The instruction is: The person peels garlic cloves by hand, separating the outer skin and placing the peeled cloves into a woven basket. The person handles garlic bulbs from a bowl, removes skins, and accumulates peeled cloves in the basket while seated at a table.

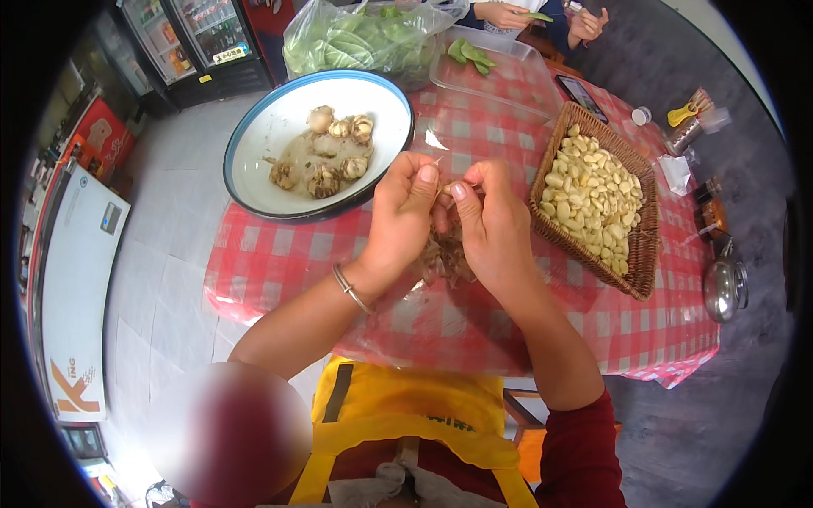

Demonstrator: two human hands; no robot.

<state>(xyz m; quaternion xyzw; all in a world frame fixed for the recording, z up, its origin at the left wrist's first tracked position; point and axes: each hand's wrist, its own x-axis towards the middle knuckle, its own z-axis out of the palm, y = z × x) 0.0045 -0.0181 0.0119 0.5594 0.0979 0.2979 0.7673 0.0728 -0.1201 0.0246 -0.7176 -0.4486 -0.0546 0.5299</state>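
Observation:
Both hands meet in the middle, above the near part of the table. My left hand [405, 207] and my right hand [494, 222] each pinch thumb against fingers on a small garlic clove [446, 191] with papery skin, mostly hidden by the fingertips. Beneath them lies a heap of brown garlic skins [449, 258]. Left of my hands, a white basin [267, 123] with a blue rim holds several unpeeled garlic bulbs [325, 181] and loose skins. To the right, a wicker basket [647, 241] is filled with peeled garlic cloves [593, 199].
A red-checked cloth [474, 339] covers the table. At the back stand a plastic bag of leafy greens [364, 42] and a clear tray [517, 80] with a few leaves. Another person's hand [501, 15] holds a leaf there. A phone [582, 97] lies behind the basket.

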